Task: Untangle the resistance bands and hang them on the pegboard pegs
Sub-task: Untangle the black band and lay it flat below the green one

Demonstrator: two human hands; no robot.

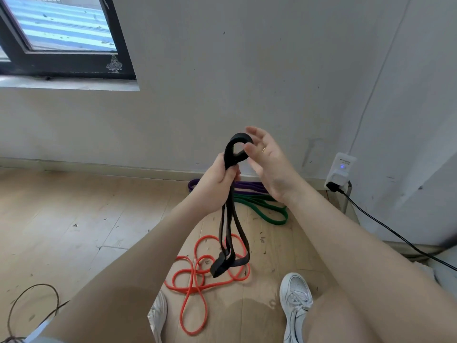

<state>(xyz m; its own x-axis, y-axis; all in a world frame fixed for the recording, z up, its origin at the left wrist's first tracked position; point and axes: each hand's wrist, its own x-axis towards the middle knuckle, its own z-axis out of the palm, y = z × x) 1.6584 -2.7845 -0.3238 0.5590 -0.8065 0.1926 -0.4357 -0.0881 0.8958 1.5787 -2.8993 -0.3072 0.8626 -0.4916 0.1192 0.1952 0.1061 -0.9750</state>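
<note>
My left hand (217, 180) grips a black resistance band (233, 219) just below its top loop, and the rest of the band hangs down toward the floor. My right hand (265, 160) is open beside that top loop, fingers spread, with the fingertips touching or nearly touching it. On the wooden floor below lies a red band (195, 288) in tangled coils. A green band (269, 214) and a purple band (249, 186) lie by the wall behind my hands. No pegboard is in view.
A white plug adapter (342, 169) with a black cable (395, 233) sits at the wall on the right. My white shoes (295, 300) stand on the floor near the red band. A thin dark wire (32, 308) loops at lower left. A window (59, 33) is at upper left.
</note>
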